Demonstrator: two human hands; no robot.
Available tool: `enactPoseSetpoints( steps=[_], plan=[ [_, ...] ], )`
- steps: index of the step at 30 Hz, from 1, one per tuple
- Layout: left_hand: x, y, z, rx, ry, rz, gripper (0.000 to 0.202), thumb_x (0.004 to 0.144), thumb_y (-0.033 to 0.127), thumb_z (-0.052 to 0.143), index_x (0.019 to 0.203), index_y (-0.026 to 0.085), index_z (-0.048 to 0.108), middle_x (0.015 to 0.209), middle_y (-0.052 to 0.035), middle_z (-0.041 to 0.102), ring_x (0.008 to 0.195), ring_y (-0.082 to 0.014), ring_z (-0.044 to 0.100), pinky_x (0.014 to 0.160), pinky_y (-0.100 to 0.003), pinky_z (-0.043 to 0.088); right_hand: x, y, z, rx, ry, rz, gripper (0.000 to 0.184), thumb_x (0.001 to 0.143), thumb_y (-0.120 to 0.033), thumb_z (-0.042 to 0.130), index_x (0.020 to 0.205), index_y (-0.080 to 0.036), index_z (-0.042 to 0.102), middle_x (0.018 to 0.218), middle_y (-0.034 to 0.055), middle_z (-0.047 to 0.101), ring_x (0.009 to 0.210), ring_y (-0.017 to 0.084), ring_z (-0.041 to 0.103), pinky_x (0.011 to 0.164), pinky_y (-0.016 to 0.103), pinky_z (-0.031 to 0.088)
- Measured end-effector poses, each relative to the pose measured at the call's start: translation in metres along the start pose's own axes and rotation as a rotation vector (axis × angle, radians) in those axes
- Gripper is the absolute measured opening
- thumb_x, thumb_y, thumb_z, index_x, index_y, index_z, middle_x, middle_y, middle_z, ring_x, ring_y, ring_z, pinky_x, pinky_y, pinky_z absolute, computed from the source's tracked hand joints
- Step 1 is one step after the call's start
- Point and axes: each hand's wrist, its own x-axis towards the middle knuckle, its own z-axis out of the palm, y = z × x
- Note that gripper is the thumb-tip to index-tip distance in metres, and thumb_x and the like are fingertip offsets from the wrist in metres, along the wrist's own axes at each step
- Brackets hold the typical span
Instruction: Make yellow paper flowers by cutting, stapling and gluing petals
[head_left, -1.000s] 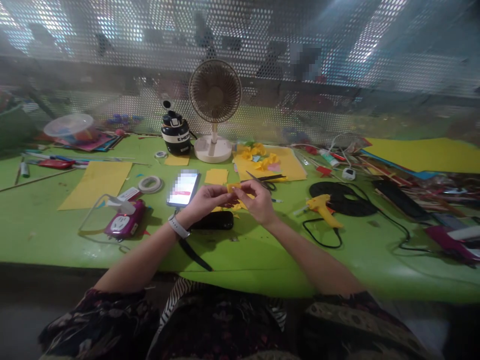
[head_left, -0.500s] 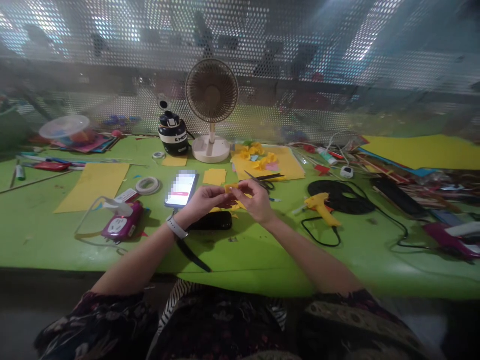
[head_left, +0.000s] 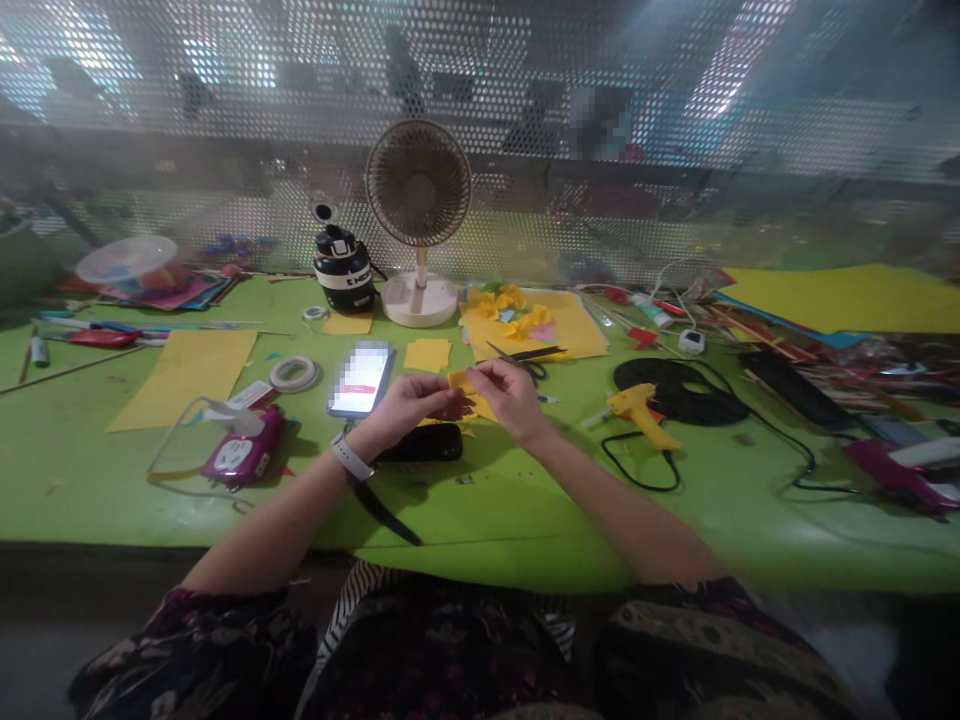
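A small piece of yellow paper [head_left: 458, 380] is pinched between the fingers of my two hands, above the green table. My left hand [head_left: 411, 405], with a watch on its wrist, grips the paper's left side. My right hand [head_left: 508, 398] has thumb and finger closed on its right side. Below my hands lie yellow paper scraps [head_left: 481, 407] and a black case [head_left: 424, 443], partly hidden by my left hand. Scissors [head_left: 529, 358] rest just beyond my right hand. Behind my hands lies a stack of yellow paper squares [head_left: 427, 354].
A lit phone [head_left: 361, 380], a tape roll [head_left: 293, 374] and a purple power strip [head_left: 238, 455] lie to the left. A yellow glue gun [head_left: 643, 415] lies right. At the back stand a fan [head_left: 419, 300], a bottle [head_left: 345, 275] and yellow paper flowers [head_left: 527, 322].
My right hand's fingers have shifted slightly along the yellow paper, and more of the piece shows. Both hands keep hold of it. The whole view has moved a little.
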Motion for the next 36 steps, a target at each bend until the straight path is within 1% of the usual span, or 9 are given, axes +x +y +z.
enactPoseSetpoints(
  steps=[5, 10, 14, 20, 24, 27, 31, 33, 36],
  plan=[
    [-0.001, 0.005, 0.003, 0.014, 0.065, -0.050, 0.043, 0.074, 0.049, 0.082, 0.092, 0.011, 0.075, 0.090, -0.0139, 0.079, 0.082, -0.0226, 0.076, 0.076, -0.034, 0.063, -0.002, 0.002, 0.001, -0.031, 0.022, -0.044, 0.027, 0.086, -0.044, 0.066, 0.076, -0.019, 0.064, 0.073, -0.0005, 0.064, 0.070, 0.014, 0.057, 0.068, 0.028, 0.046],
    [0.000, 0.004, 0.003, 0.016, 0.082, -0.058, 0.046, 0.069, 0.052, 0.085, 0.088, 0.011, 0.073, 0.085, -0.0116, 0.078, 0.076, -0.0194, 0.076, 0.076, -0.033, 0.063, -0.001, 0.004, 0.001, -0.045, 0.024, -0.034, 0.026, 0.086, -0.044, 0.065, 0.078, -0.019, 0.063, 0.072, -0.0010, 0.063, 0.068, 0.014, 0.057, 0.066, 0.027, 0.046],
    [0.001, 0.006, 0.004, 0.021, 0.093, -0.060, 0.047, 0.066, 0.053, 0.086, 0.083, 0.011, 0.072, 0.080, -0.0097, 0.077, 0.073, -0.0183, 0.075, 0.072, -0.030, 0.063, -0.001, 0.004, 0.001, -0.073, 0.037, -0.054, 0.025, 0.086, -0.043, 0.065, 0.078, -0.020, 0.062, 0.072, -0.0013, 0.062, 0.067, 0.014, 0.056, 0.066, 0.027, 0.046],
    [-0.003, 0.012, 0.007, 0.058, 0.065, -0.043, 0.044, 0.070, 0.050, 0.085, 0.086, 0.012, 0.071, 0.083, -0.0088, 0.077, 0.078, -0.0198, 0.075, 0.069, -0.029, 0.062, -0.002, -0.001, 0.003, -0.114, 0.029, -0.065, 0.028, 0.086, -0.048, 0.063, 0.079, -0.020, 0.061, 0.075, -0.0002, 0.064, 0.070, 0.015, 0.058, 0.069, 0.029, 0.048],
    [-0.003, 0.010, 0.006, 0.077, 0.084, -0.022, 0.041, 0.070, 0.050, 0.084, 0.081, 0.013, 0.069, 0.077, -0.0066, 0.075, 0.073, -0.0177, 0.074, 0.069, -0.029, 0.062, -0.006, -0.004, 0.005, -0.137, -0.014, -0.030, 0.032, 0.089, -0.052, 0.059, 0.080, -0.022, 0.058, 0.072, -0.0009, 0.061, 0.067, 0.015, 0.056, 0.063, 0.028, 0.046],
    [-0.002, 0.007, 0.005, 0.064, 0.095, -0.014, 0.040, 0.071, 0.048, 0.084, 0.081, 0.013, 0.069, 0.076, -0.0052, 0.075, 0.069, -0.0148, 0.072, 0.069, -0.027, 0.061, -0.009, -0.003, 0.007, -0.174, -0.048, -0.042, 0.028, 0.092, -0.051, 0.057, 0.090, -0.022, 0.057, 0.072, -0.0015, 0.060, 0.066, 0.015, 0.057, 0.063, 0.028, 0.046],
    [0.001, 0.004, 0.003, -0.011, 0.090, -0.049, 0.042, 0.068, 0.047, 0.087, 0.080, 0.012, 0.066, 0.074, -0.0049, 0.074, 0.066, -0.0136, 0.072, 0.070, -0.027, 0.061, -0.011, 0.001, 0.010, -0.178, -0.035, -0.090, 0.028, 0.095, -0.046, 0.055, 0.110, -0.023, 0.053, 0.072, -0.0031, 0.056, 0.067, 0.015, 0.057, 0.066, 0.029, 0.047],
    [0.002, 0.004, 0.002, -0.039, 0.083, -0.069, 0.044, 0.066, 0.048, 0.087, 0.080, 0.012, 0.066, 0.074, -0.0053, 0.074, 0.066, -0.0139, 0.072, 0.071, -0.028, 0.061, -0.011, 0.004, 0.011, -0.135, -0.044, -0.065, 0.030, 0.095, -0.046, 0.055, 0.113, -0.023, 0.052, 0.072, -0.0036, 0.054, 0.066, 0.015, 0.056, 0.065, 0.028, 0.046],
    [0.001, 0.005, -0.001, -0.008, 0.043, -0.064, 0.043, 0.068, 0.048, 0.087, 0.082, 0.012, 0.067, 0.076, -0.0060, 0.075, 0.068, -0.0141, 0.072, 0.071, -0.027, 0.061, -0.009, 0.005, 0.010, -0.068, -0.084, -0.004, 0.033, 0.094, -0.046, 0.056, 0.116, -0.021, 0.052, 0.071, -0.0044, 0.054, 0.062, 0.014, 0.053, 0.061, 0.027, 0.044]
  ],
)
